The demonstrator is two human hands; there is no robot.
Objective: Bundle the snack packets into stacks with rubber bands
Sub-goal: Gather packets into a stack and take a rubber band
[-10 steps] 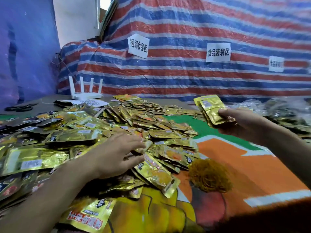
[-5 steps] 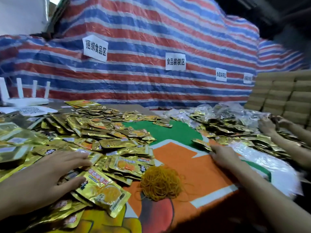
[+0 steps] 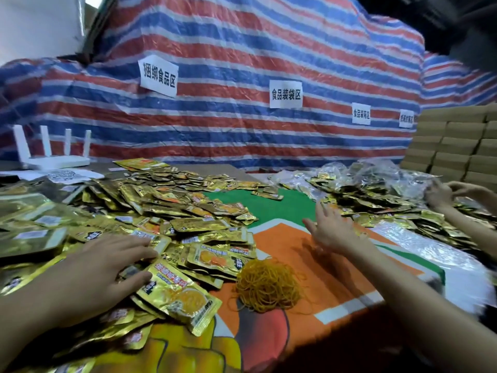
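A big heap of loose gold snack packets (image 3: 172,208) covers the left half of the table. My left hand (image 3: 105,267) lies flat on the heap's near edge, fingers straight, touching packets. A tangled pile of yellow rubber bands (image 3: 267,285) sits on the orange cloth in the middle. My right hand (image 3: 329,228) hovers open above the cloth, fingers spread, holding nothing, next to a second pile of bundled packets (image 3: 376,205) at the right.
Another person's hands (image 3: 446,193) work at the far right over clear plastic bags (image 3: 435,251). A white router (image 3: 53,157) stands at the back left. Cardboard boxes (image 3: 457,146) are stacked at the right. A striped tarp (image 3: 242,76) forms the backdrop.
My right hand held a packet stack a second ago, set it down by the right pile, and now lifts away empty. The view swung right. My left hand stayed on the heap.
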